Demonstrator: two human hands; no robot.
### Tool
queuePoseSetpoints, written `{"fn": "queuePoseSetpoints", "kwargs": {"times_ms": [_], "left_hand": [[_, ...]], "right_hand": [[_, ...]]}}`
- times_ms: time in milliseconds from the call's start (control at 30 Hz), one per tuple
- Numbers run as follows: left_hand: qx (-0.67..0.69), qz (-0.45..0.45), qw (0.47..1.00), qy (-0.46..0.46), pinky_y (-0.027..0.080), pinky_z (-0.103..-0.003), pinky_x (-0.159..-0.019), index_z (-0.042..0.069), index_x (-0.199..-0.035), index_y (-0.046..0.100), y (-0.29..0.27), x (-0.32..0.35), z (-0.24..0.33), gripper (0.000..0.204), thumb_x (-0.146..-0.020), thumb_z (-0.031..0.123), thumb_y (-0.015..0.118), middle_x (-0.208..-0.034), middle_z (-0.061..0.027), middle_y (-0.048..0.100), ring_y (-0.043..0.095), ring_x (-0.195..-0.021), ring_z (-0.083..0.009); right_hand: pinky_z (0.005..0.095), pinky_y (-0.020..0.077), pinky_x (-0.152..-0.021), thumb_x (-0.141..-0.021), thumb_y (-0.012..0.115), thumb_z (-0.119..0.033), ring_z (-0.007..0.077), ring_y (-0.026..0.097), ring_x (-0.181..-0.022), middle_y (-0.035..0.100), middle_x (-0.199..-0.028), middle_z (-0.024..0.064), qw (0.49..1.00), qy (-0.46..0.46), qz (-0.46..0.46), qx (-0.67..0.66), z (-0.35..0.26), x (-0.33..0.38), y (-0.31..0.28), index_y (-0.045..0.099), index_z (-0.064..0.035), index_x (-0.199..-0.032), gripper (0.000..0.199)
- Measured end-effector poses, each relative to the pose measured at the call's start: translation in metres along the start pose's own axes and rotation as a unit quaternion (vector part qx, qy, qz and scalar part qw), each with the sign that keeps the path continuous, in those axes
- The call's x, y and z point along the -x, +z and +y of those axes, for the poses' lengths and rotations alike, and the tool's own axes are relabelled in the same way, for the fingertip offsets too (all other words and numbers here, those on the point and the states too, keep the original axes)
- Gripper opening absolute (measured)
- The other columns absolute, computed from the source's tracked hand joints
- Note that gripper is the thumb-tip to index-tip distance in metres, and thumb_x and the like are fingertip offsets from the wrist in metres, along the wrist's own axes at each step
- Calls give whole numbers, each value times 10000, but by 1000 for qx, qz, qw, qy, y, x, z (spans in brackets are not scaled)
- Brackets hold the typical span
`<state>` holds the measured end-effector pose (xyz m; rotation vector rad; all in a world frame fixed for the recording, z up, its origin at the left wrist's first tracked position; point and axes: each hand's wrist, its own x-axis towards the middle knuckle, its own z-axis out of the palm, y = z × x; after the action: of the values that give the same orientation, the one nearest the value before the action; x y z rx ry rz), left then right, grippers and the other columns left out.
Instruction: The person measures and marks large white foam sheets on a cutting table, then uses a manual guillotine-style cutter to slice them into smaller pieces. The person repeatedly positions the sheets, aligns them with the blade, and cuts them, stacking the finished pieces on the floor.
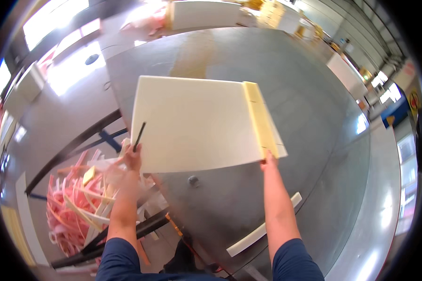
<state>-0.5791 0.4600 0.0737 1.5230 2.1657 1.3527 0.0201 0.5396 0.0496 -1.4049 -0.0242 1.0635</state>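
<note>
A large white foam sheet (192, 124) is held in front of me above the grey table. Along its right side lies a yellow foam strip (260, 119) with short dark marks across it. My right hand (268, 161) grips the lower end of the strip together with the sheet's edge. At the sheet's lower left edge is my left hand (133, 159), closed around a thin black pen-like stick (139, 136) that points up over the sheet. Whether those left fingers also pinch the sheet I cannot tell.
A curved cream foam strip (248, 240) lies on the grey table (314, 107) by my right forearm. Left of the table, pink and white foam offcuts (79, 201) are heaped beside a dark metal frame (75, 145). White blocks (204, 15) stand beyond the far edge.
</note>
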Motion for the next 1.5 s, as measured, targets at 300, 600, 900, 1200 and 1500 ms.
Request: {"fn": "queuePoseSetpoints", "kwargs": {"times_ms": [300,600,900,1200,1500], "left_hand": [[50,-190,962,187,448,-325,-597,34,-800,599,41,125,5,89,-824,92,662,-724,-91,554,553,-657,-213],[-8,-704,620,347,517,-392,-669,91,-966,661,22,452,220,346,-844,414,681,-784,-140,685,671,-763,-321],[79,-746,215,625,508,-420,-709,94,-1102,636,-85,707,333,358,-902,389,609,-820,-156,686,665,-804,-353],[146,-683,61,713,510,-402,-636,140,-1038,642,-182,941,471,252,-903,351,617,-706,-105,644,640,-660,-285],[564,-483,425,518,422,-319,-644,32,-980,572,-169,1064,851,295,-996,319,504,-756,-49,536,490,-685,-177]], "right_hand": [[343,509,-724,-925,613,-315,150,602,-873,632,-977,47,956,-70,-208,195,113,180,-113,567,-68,-1154,339],[268,508,-732,-957,560,-291,132,638,-798,702,-978,75,990,-50,-48,125,90,400,-369,655,-13,-1117,335],[284,498,-716,-956,527,-363,122,622,-748,679,-830,57,943,-186,272,-49,163,631,-618,660,1,-945,388],[287,505,-726,-957,553,-256,134,626,-791,658,-849,58,774,-339,530,-65,177,770,-796,646,-10,-996,265],[299,545,-725,-939,594,-196,183,657,-798,669,-938,110,673,-352,581,-292,75,839,-1000,616,14,-1107,270]]}}
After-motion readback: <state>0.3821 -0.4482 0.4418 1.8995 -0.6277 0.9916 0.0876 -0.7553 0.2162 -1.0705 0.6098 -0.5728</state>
